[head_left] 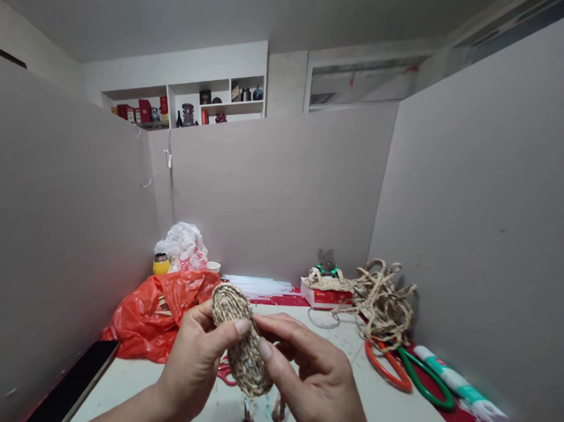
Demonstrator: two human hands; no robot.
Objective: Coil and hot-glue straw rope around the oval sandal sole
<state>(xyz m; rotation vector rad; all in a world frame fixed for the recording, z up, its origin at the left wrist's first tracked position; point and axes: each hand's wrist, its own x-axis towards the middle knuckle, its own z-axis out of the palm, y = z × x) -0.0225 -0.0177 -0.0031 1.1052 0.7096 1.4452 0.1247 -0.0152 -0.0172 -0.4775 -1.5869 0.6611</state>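
Observation:
An oval piece of coiled, braided straw rope (236, 339) is held up in front of me, tilted, its long side running from upper left to lower right. My left hand (190, 351) grips its left side, the thumb lying flat across the front face. On the right edge, my right hand (313, 367) pinches it between thumb and fingers. A short rope end (278, 409) hangs below, beside the right thumb. Under the piece, a pointed metal tip (247, 409) shows; the rest of that tool is cut off. Red scissor handles (227, 371) are partly hidden behind the piece.
At left lie a red plastic bag (146, 319) and a phone-like black slab (69, 392). Clear sticks (257, 286) lie at the back. A rope heap (384, 300) stands right, near orange-handled (387, 366) and green-handled (427, 380) tools and a wrapped roll (461, 384). Grey panels enclose the table.

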